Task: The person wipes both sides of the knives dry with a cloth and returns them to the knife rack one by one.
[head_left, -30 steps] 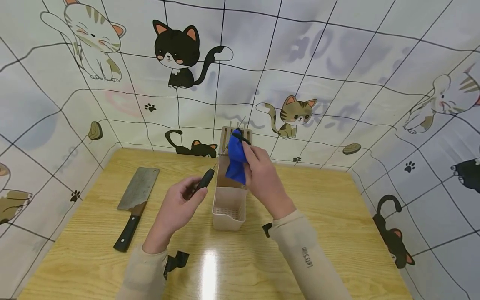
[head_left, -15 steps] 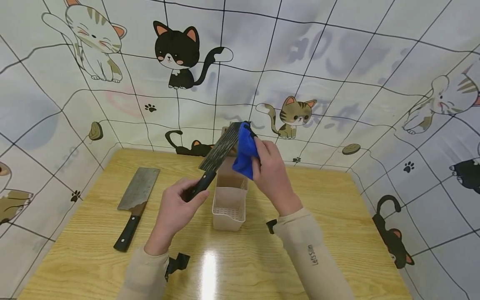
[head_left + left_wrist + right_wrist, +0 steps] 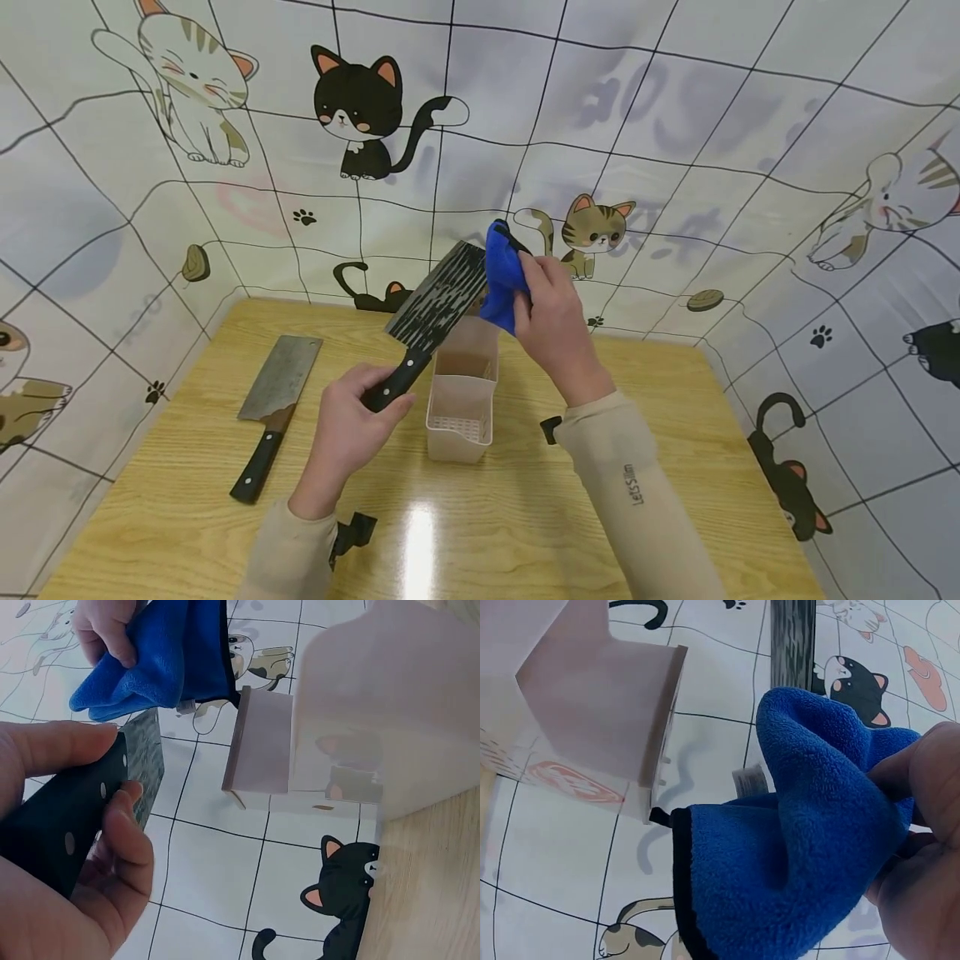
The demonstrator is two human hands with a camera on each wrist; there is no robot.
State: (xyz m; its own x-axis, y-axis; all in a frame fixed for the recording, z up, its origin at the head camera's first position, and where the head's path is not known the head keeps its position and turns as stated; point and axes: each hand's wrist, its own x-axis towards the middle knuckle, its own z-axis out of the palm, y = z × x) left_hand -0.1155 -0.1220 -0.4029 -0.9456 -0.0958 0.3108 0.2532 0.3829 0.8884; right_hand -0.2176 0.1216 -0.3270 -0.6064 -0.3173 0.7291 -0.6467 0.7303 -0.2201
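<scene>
My left hand [image 3: 356,429] grips the black riveted handle of a cleaver [image 3: 438,300], its dark streaked blade raised and slanting up to the right. A folded blue cloth [image 3: 504,279] with black edging is pinched in my right hand [image 3: 555,325], beside the far right end of the blade. In the left wrist view the cloth [image 3: 161,660] partly covers the blade's tip, and whether they touch I cannot tell. Below and behind both hands stands a pale pink knife holder [image 3: 459,446], its slotted back part mostly hidden by blade and cloth.
A second cleaver [image 3: 281,379], grey-bladed with a black handle, lies flat on the wooden table [image 3: 637,483] at the left. Cat-printed sheeting [image 3: 480,125] encloses the back and both sides. Dark straps [image 3: 356,531] hang near my wrists.
The cleaver's blade has turned from edge-on to showing its broad face. My right hand has moved right and slightly up with the cloth, uncovering more blade. The cleaver on the table stays put.
</scene>
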